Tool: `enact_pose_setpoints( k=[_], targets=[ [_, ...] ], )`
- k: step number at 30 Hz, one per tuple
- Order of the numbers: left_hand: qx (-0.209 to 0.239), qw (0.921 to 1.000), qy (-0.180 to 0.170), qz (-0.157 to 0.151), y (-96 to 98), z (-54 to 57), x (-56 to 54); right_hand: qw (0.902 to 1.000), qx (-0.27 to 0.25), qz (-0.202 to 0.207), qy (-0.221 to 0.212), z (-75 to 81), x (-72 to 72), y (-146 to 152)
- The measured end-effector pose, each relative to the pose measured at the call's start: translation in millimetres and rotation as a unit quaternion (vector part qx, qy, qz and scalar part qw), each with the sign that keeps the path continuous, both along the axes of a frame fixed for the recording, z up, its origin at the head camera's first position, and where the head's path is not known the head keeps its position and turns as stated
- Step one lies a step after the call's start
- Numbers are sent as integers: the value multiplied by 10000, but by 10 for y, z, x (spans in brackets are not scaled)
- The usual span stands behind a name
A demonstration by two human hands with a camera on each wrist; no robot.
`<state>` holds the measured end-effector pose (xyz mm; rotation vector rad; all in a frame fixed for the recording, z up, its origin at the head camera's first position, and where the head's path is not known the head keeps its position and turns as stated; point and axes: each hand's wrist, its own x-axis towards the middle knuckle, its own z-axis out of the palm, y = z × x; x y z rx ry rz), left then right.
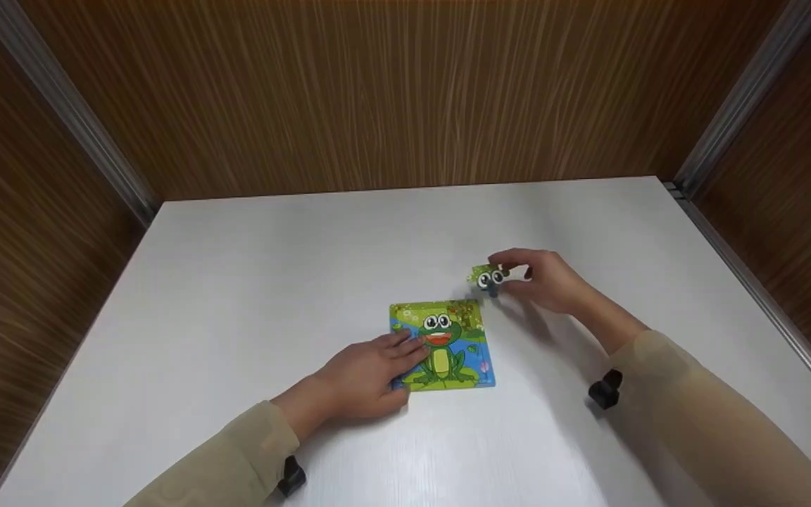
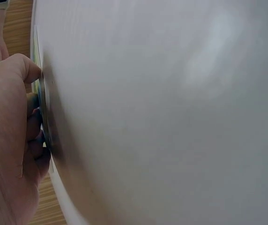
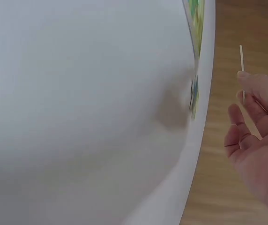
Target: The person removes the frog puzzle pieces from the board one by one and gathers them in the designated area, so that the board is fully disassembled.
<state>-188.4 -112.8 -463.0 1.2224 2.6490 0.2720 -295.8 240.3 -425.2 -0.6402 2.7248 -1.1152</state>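
A square frog picture puzzle board (image 1: 441,360) lies flat on the white table, with green, blue and yellow colours. My left hand (image 1: 367,377) rests on its left side, fingers over the picture and thumb by the lower left corner, hiding part of it. In the left wrist view, the board's edge (image 2: 39,51) shows beside the left hand (image 2: 7,140). Just above the table, beyond the board's upper right corner, my right hand (image 1: 546,282) pinches a small green puzzle piece (image 1: 484,280) printed with two big eyes. This piece (image 3: 241,58) appears edge-on as a thin strip in the right wrist view.
The white table (image 1: 272,267) is bounded by a brown wood-grain panel (image 1: 405,98) at the back and similar panels at both sides. Metal strips (image 1: 736,91) run along the corners. Black wrist mounts (image 1: 604,391) stick out under the sleeves.
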Motion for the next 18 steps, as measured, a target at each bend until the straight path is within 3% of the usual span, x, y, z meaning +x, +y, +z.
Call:
enact_pose_setpoints(
  k=[10,18],
  targets=[
    [7,9999,-99,105,-13,8,11,9941,-38,-833,-700,-83,-106,530],
    [138,9999,96,6,5,32,-7,9901,-14,-1002,-986,-172,-111,673]
  ],
)
